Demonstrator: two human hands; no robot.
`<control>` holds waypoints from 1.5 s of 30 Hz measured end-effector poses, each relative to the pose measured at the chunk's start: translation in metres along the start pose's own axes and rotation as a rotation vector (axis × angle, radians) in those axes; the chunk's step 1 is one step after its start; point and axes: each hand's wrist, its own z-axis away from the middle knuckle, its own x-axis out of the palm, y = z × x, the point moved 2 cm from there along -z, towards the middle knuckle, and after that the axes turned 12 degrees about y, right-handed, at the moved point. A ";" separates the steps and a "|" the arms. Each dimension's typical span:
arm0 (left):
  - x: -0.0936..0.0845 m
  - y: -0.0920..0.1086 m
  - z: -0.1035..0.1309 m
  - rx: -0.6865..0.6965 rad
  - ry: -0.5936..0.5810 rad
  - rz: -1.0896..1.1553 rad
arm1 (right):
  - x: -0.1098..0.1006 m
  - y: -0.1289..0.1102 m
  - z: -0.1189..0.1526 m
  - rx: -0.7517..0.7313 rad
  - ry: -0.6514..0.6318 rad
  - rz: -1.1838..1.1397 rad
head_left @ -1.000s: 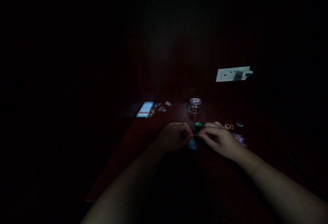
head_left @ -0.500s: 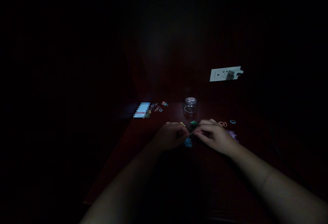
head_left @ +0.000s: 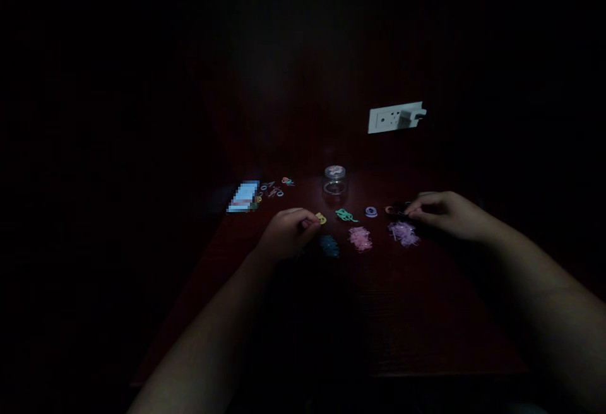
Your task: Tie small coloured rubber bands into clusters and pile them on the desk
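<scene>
My left hand [head_left: 290,232] is pinched closed beside a small yellow band pile [head_left: 320,218]; anything between its fingertips is too small to make out. To the right, my right hand [head_left: 442,213] has thumb and forefinger together near orange bands [head_left: 390,210], and what it grips is unclear. Between the hands lie green bands [head_left: 346,215] and a purple ring-shaped bundle [head_left: 371,212]. Nearer me are piles of blue [head_left: 330,246], pink [head_left: 360,238] and light purple bands [head_left: 404,233].
A clear lidded jar [head_left: 335,182] stands behind the piles. At the back left are a lit phone [head_left: 243,197] and scattered mixed bands [head_left: 273,191]. A white wall socket [head_left: 395,117] holds a plug. The dark red table [head_left: 379,313] has its front edge in view.
My hands have parted. The right one moved right to the orange bands, uncovering the pink pile and purple bundle. The whole view has shifted slightly.
</scene>
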 end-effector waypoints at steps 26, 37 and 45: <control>-0.007 -0.019 -0.003 -0.084 0.081 -0.144 | -0.004 0.005 -0.002 0.119 0.307 0.014; -0.023 -0.085 0.007 -0.583 0.102 -0.397 | -0.005 0.010 0.005 0.388 0.475 0.009; -0.008 -0.103 0.015 -0.660 -0.019 -0.460 | -0.003 -0.002 0.003 0.523 0.513 0.026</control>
